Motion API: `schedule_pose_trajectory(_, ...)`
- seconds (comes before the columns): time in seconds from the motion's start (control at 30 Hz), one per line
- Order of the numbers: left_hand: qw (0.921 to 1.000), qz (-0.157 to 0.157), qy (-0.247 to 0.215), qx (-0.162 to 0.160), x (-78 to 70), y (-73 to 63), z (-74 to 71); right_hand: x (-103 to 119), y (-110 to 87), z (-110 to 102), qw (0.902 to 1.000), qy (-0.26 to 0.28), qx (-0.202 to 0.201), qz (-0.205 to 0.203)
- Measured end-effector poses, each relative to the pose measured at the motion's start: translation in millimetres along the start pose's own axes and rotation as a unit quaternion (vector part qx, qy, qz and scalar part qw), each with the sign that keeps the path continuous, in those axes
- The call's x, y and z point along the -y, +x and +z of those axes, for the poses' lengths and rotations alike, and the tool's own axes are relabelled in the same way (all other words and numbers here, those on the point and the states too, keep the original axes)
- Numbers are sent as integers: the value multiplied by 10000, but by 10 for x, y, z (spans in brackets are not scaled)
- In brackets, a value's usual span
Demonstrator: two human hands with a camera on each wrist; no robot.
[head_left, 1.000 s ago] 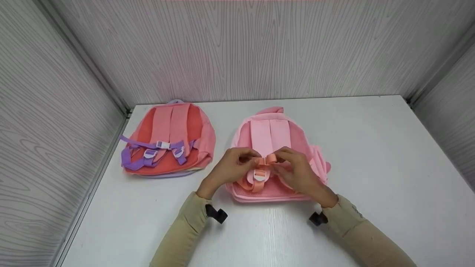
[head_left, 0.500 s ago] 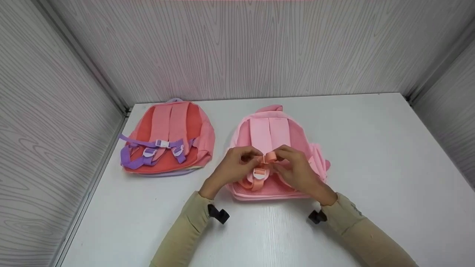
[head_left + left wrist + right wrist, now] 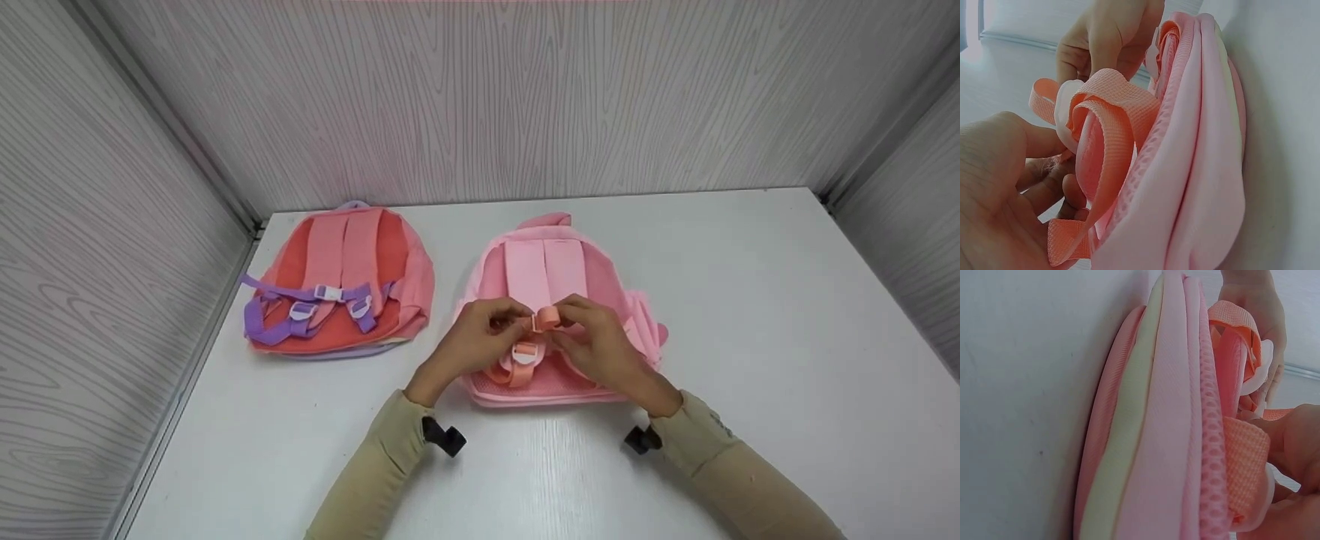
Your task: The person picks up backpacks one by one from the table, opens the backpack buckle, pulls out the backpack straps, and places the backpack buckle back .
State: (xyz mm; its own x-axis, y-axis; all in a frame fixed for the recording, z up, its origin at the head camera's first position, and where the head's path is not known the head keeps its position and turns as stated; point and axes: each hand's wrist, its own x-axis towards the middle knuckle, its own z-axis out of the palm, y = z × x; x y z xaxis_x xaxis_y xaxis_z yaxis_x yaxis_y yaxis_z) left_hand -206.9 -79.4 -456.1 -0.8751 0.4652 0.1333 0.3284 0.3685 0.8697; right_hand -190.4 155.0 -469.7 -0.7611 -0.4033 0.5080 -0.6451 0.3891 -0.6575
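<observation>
A pink backpack (image 3: 525, 262) lies with its shoulder-strap side up in the head view. Above its lower half, my left hand (image 3: 480, 337) pinches an orange webbing strap by a small pale buckle (image 3: 536, 323). From the other side, my right hand (image 3: 604, 349) pinches the same strap, whose curled orange end (image 3: 550, 316) stands up between the hands. Below them sits a white strap adjuster (image 3: 525, 352) threaded with orange webbing. In the left wrist view a loop of orange webbing (image 3: 1114, 152) stands out from the bag. Fingers hide part of the buckle.
A coral-red backpack (image 3: 352, 247) with purple straps (image 3: 274, 330) and a white buckle (image 3: 329, 293) lies to the left on the white table (image 3: 750, 300). Wood-grain panels (image 3: 480, 105) stand at the back and both sides.
My left hand has shifted slightly to the right, toward the right hand at the buckle. The right hand keeps its place, and both backpacks lie as before.
</observation>
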Motion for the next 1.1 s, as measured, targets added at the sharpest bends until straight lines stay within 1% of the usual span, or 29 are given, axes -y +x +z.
schedule_pose_trajectory(0.13, 10000, -21, -1, 70, -2, -7, -28, 14, 0, -11, 10000, 64, 18, 51)
schedule_pose_trajectory(0.37, 9999, 137, 90, 52, 15, -4, -91, 23, 8, -26, 9999, 19, 30, 100)
schedule_pose_trajectory(0.57, 9998, 89, 176, 42, 10, -2, -133, 23, 7, -39, 9998, -28, 69, 188)
schedule_pose_trajectory(0.87, 9998, 128, 151, -65, 13, -8, -149, 10, 4, -39, 9997, -31, 35, 222)
schedule_pose_trajectory(1.1, 9998, 131, 121, -113, 21, 1, -134, 4, -1, -43, 9998, -18, 28, 190)
